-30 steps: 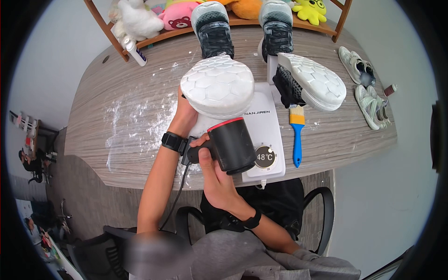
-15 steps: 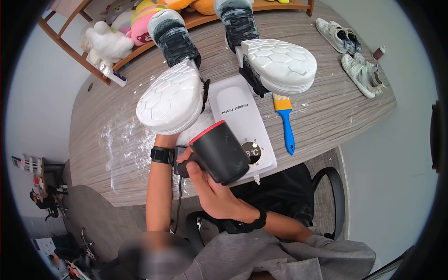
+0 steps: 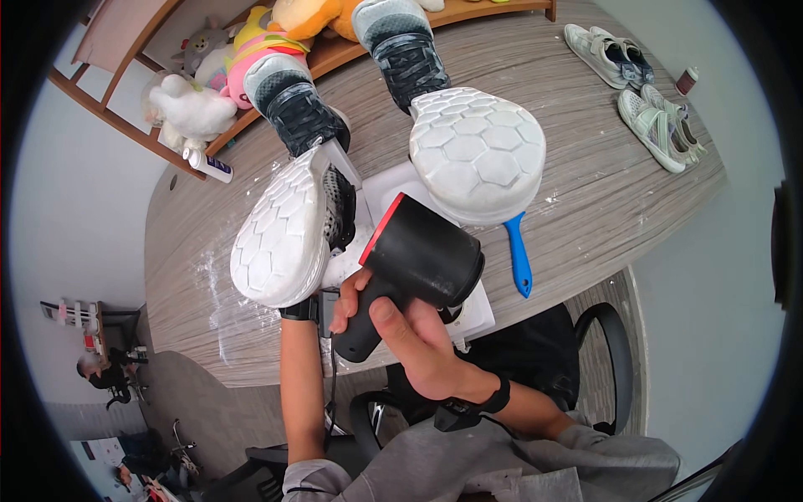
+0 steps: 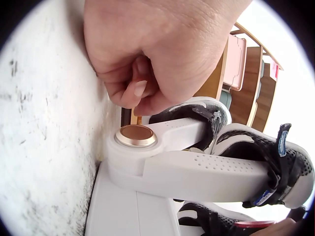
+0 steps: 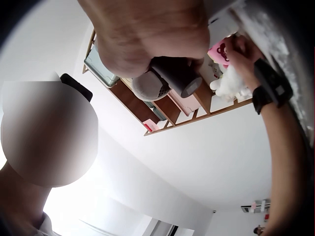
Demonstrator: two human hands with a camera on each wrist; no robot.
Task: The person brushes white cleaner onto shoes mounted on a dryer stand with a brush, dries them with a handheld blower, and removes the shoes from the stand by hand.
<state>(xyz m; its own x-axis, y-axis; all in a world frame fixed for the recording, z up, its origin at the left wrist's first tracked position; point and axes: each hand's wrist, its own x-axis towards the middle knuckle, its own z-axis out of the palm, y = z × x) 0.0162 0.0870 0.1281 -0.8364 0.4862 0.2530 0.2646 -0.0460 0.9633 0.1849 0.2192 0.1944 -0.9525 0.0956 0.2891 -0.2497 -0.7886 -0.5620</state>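
Note:
My right hand (image 3: 383, 325) grips the handle of a black heat blower (image 3: 422, 251) with a red rim, its barrel held between two upturned shoes. In the right wrist view the fingers (image 5: 147, 44) wrap the black handle (image 5: 173, 74). The left shoe (image 3: 280, 230) shows its white hexagon sole, tilted left. My left hand (image 4: 138, 73) is curled against that shoe's white sole edge (image 4: 44, 128); in the head view it is hidden behind the shoe, with only the watch wrist (image 3: 299, 309) showing. The right shoe (image 3: 477, 151) sits sole up on a white arm (image 4: 197, 172) of the white dryer base (image 3: 386, 186).
A blue brush (image 3: 519, 259) lies right of the base. White sneakers (image 3: 648, 92) and a small bottle (image 3: 686, 81) sit at the far right. Plush toys (image 3: 196, 109) and a white tube (image 3: 209, 166) are by the wooden shelf. White dust (image 3: 216, 284) covers the table's left part; a chair (image 3: 604, 351) stands below.
The left shoe has swung left and down, its sole turning away from the base. The blower has risen and tipped so that its barrel points up between the shoes.

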